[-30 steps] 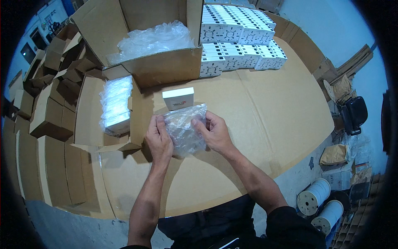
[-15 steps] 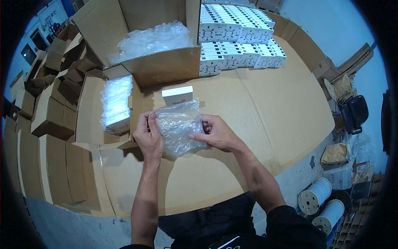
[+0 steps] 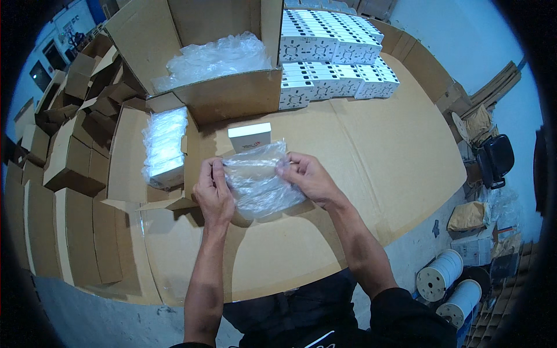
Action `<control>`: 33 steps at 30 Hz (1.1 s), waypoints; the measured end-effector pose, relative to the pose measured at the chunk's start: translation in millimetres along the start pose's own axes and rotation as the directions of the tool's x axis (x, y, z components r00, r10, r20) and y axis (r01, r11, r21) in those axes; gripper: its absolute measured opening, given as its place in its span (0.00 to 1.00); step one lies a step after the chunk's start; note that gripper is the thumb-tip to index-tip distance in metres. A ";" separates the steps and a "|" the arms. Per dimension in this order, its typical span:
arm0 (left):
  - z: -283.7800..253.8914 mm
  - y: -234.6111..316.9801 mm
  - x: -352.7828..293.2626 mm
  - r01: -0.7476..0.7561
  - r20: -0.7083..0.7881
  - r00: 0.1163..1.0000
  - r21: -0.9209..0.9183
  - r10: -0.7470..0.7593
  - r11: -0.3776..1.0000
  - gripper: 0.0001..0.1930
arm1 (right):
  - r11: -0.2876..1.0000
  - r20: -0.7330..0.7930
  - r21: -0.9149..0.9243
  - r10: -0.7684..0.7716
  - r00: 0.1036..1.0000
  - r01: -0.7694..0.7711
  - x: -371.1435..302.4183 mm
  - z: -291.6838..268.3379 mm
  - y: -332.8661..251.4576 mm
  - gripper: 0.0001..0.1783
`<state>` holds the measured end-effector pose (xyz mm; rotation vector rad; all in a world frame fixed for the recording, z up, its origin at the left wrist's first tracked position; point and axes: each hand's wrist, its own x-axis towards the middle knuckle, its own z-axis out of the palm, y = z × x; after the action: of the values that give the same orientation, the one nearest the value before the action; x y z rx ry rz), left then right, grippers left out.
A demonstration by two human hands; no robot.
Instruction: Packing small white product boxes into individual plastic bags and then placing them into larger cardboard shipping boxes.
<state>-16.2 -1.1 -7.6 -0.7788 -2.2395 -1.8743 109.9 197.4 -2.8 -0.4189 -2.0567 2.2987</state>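
Observation:
A clear bubble-wrap bag (image 3: pixel 261 188) is stretched between my two hands above the cardboard-covered table. My left hand (image 3: pixel 214 188) pinches its left edge between thumb and fingers. On the opposite side, my right hand (image 3: pixel 310 178) grips the bag near its upper right corner, thumb pressed on the film. Just beyond the bag a small white box (image 3: pixel 249 137) stands on the table, its lower part hidden by the bag. Left of my left hand is an open carton (image 3: pixel 126 168) holding a row of wrapped white boxes (image 3: pixel 166 145).
A larger open carton (image 3: pixel 232 95) with a heap of clear bags (image 3: pixel 217 58) stands at the back. Stacked white boxes (image 3: pixel 336 49) fill the table's far side. Folded brown cartons (image 3: pixel 75 156) crowd the left; white cable spools (image 3: pixel 441 272) lie on the floor at right.
My right hand has shifted up and slightly right along the bag, changing its grip and pulling the film wider. My left hand keeps its pinch, with a small shift right.

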 end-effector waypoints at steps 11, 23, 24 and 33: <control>-5.4 31.5 2.6 -0.714 0.385 0.687 0.202 0.616 0.670 0.17 | 0.958 -0.050 0.237 0.179 0.983 -0.162 -9.5 -12.4 -16.5 0.13; 23.6 24.0 -20.2 0.293 0.258 0.937 -0.205 -0.237 0.934 0.11 | 0.943 -0.447 -0.229 -0.321 0.835 0.240 -2.5 38.4 7.2 0.15; 24.3 25.6 -20.2 0.284 0.259 0.940 -0.235 -0.222 0.930 0.12 | 0.944 -0.445 -0.228 -0.321 0.836 0.241 -1.8 39.8 6.7 0.15; 25.6 20.3 -16.0 0.243 0.077 0.970 -0.262 -0.231 0.934 0.15 | 0.937 -0.479 -0.296 -0.313 0.820 0.184 4.2 37.1 12.3 0.19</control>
<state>12.7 20.2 -1.9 -0.6106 -2.2175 -2.3344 99.7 160.6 -12.3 -0.6498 -1.9571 1.5664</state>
